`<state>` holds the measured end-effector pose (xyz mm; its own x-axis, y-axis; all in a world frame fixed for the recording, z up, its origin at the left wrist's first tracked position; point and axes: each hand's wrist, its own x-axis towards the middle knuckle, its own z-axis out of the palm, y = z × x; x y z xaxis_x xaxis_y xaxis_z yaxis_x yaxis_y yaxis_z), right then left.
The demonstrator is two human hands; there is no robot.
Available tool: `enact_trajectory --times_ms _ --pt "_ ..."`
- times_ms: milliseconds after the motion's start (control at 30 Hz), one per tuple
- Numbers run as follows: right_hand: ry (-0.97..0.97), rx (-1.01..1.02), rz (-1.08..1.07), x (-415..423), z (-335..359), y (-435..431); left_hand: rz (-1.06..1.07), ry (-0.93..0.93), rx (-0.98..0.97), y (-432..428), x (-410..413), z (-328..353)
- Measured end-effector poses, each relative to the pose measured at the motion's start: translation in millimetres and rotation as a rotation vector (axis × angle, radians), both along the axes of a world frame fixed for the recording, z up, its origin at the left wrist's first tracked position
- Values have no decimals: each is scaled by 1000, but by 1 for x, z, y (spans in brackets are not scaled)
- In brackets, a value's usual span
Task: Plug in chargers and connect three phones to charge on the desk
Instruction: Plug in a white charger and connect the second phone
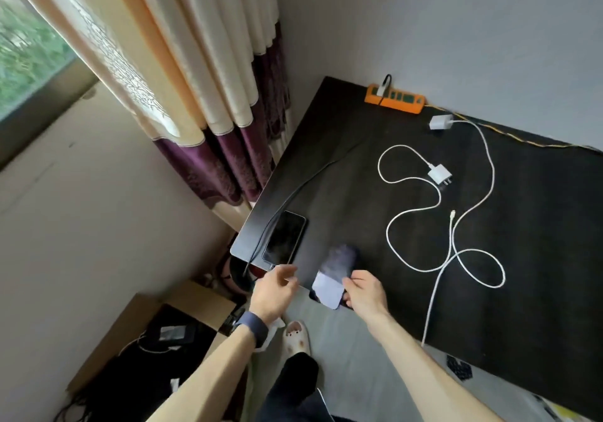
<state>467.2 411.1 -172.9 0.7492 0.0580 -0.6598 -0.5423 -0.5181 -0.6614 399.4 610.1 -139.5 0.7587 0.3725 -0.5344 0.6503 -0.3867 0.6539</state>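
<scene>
One slim, rigid, probably slippery phone (337, 265) overhangs the table (359, 147) edge, pinched at its near end by the right hand (365, 294); left hand (272, 291) loosely curled, empty.

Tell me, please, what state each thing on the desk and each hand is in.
Power strip: one plug in.
Far white charger: unplugged, lying loose.
Near white charger: unplugged, lying loose.
Dark phone: flat, screen off; black cable connection unclear.
Second phone: held over the desk edge, no cable.
Right hand: grips second phone.
Left hand: relaxed, holding nothing.
</scene>
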Motion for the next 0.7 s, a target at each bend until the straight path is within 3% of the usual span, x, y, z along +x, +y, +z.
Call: enact_trajectory --times_ms 100,300,500,700 --pt "4 -76 -22 24 -38 26 -194 -50 285 54 23 -11" --pt "3 -188 -54 42 -34 59 -696 227 517 103 32 -37" --pt "-65 -412 12 46 -27 67 -716 299 477 104 26 -51" --pt "-94 -408 -40 37 -28 67 -713 323 453 102 30 -46"
